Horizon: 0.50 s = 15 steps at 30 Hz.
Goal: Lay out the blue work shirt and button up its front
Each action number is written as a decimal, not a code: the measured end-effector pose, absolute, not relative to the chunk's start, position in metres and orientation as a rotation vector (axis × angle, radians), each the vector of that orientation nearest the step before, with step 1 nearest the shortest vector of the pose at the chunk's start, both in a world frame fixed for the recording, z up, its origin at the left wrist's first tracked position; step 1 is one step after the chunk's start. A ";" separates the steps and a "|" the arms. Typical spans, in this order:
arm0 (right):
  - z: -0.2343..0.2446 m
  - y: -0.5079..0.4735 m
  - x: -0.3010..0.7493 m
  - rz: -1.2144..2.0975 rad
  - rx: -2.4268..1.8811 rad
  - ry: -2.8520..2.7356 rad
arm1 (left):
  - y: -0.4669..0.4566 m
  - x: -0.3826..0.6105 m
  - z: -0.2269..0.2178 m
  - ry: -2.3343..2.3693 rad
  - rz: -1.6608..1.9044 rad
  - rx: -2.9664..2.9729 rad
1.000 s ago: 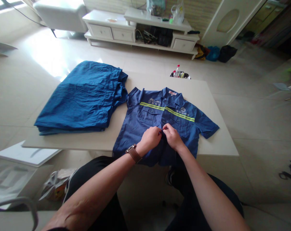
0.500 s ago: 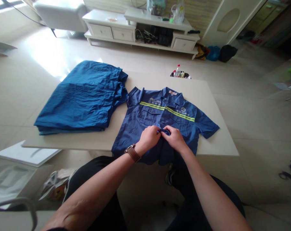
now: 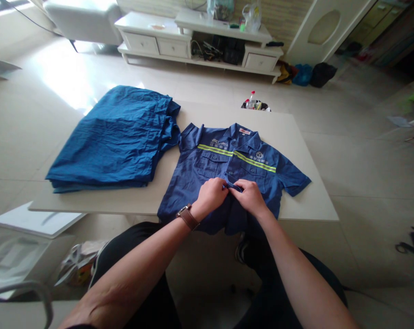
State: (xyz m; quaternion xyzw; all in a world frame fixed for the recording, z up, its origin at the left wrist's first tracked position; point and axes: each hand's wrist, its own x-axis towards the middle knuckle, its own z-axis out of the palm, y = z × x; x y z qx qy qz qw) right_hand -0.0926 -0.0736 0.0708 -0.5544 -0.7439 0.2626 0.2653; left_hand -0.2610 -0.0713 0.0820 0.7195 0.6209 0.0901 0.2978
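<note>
A navy-blue short-sleeved work shirt lies flat and face up on a pale table, with a yellow-green reflective stripe across its chest. My left hand, with a brown-strapped wristwatch on its wrist, is shut on the shirt's front edge at mid-chest. My right hand pinches the same front opening just beside it. The fastening under my fingers is hidden. To the left of the shirt, a stack of folded blue cloth lies on the table, apart from both hands.
A white low cabinet stands beyond the table. A plastic bottle in a dark bag and several bags sit on the floor. A white board lies at the lower left, and my black-trousered knees are under the table's near edge.
The shirt's front edge has been lifted into a small fold between my hands, which have moved slightly apart. The view has shifted a little.
</note>
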 end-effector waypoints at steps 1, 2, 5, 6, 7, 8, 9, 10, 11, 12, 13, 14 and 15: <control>0.071 -0.074 -0.093 0.707 -1.492 -2.013 | -0.071 -0.261 0.082 1.651 0.239 1.908; 0.071 -0.074 -0.093 0.705 -1.486 -2.012 | -0.071 -0.261 0.082 1.651 0.237 1.903; 0.071 -0.074 -0.093 0.715 -1.467 -2.001 | -0.070 -0.262 0.081 1.652 0.244 1.904; 0.071 -0.074 -0.093 0.722 -1.465 -1.994 | -0.070 -0.262 0.081 1.651 0.250 1.908; 0.070 -0.073 -0.094 0.730 -1.467 -1.985 | -0.070 -0.262 0.081 1.650 0.257 1.915; 0.070 -0.073 -0.094 0.738 -1.476 -1.975 | -0.070 -0.262 0.080 1.648 0.263 1.921; 0.070 -0.073 -0.094 0.745 -1.490 -1.965 | -0.070 -0.262 0.080 1.646 0.267 1.927; 0.070 -0.073 -0.094 0.748 -1.504 -1.955 | -0.070 -0.262 0.080 1.645 0.267 1.930; 0.070 -0.072 -0.094 0.750 -1.515 -1.947 | -0.070 -0.262 0.080 1.644 0.265 1.931; 0.069 -0.072 -0.094 0.752 -1.520 -1.942 | -0.070 -0.262 0.080 1.644 0.263 1.930; 0.069 -0.072 -0.094 0.753 -1.520 -1.937 | -0.070 -0.262 0.080 1.643 0.262 1.928; 0.070 -0.072 -0.094 0.755 -1.516 -1.935 | -0.069 -0.261 0.080 1.640 0.265 1.928; 0.070 -0.072 -0.094 0.757 -1.512 -1.932 | -0.069 -0.261 0.080 1.634 0.271 1.930</control>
